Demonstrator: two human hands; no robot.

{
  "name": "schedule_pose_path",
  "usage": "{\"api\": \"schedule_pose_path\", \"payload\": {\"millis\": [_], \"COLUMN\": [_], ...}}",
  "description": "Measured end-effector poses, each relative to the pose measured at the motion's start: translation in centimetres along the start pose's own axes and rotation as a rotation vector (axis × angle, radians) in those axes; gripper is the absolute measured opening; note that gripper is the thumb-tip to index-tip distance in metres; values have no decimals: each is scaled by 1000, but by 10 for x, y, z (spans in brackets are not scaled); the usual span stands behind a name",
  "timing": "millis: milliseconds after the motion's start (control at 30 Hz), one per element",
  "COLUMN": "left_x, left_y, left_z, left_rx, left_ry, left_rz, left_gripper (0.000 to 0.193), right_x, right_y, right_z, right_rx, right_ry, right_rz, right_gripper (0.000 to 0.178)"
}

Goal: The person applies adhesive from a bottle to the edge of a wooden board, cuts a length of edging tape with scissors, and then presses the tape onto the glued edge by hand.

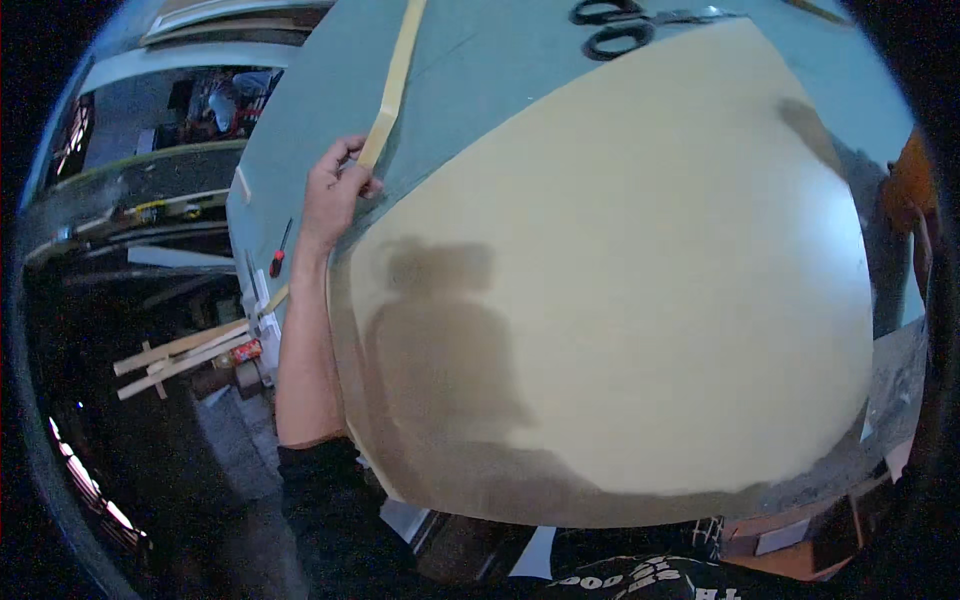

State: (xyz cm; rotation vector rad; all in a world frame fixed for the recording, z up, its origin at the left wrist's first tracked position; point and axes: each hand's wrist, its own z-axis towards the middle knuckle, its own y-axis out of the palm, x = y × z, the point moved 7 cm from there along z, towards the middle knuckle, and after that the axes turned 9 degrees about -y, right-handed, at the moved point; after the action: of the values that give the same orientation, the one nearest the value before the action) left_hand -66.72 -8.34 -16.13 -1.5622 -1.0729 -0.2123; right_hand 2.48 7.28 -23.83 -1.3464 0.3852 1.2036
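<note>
Close by, at 7 o'clock, is a black sleeve point(320, 500), and past it a big pale sheet point(650, 270) fills the middle, with its curved left edge beside the bare arm. A screwdriver point(277, 264) with a red end lies between 9 and 10 o'clock. The left hand point(335, 195) is at 10 o'clock, just outside the sheet's edge. Its thumb and fingers pinch the near end of a thin yellow strip point(399, 70). I can't pick out the right hand, so I can't tell its grip. The strip is over the green table point(490, 65), around 11 o'clock, apart from the sheet. It is long and narrow. From the hand it points toward 1 o'clock, bends a little, then runs nearer to 12 and out of view at the top, so I can't see its far end. The step now looks like handling the strip by one end. The next move calls for a firm pinch and care at the bend, where it may fold or twist. Farthest off, at 1 o'clock, black scissors point(645, 20) touch or nearly touch the sheet.
</note>
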Motion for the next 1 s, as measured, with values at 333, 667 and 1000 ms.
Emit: {"api": "schedule_pose_path", "payload": {"millis": [333,667,1000], "left_x": [38,18,25], "left_y": [-48,-74,-77], "left_z": [-73,-109,-132], "left_rx": [82,46,25], "left_ry": [350,475,584], "left_rz": [54,-138,-39], "left_gripper": [45,40,29], "right_x": [-166,-362,-490], "right_y": [57,143,214], "right_z": [19,18,54], "right_rx": [-190,-123,-23], "right_ry": [142,-42,-564], "right_rz": [-10,159,-51], "right_gripper": [88,76,48]}}
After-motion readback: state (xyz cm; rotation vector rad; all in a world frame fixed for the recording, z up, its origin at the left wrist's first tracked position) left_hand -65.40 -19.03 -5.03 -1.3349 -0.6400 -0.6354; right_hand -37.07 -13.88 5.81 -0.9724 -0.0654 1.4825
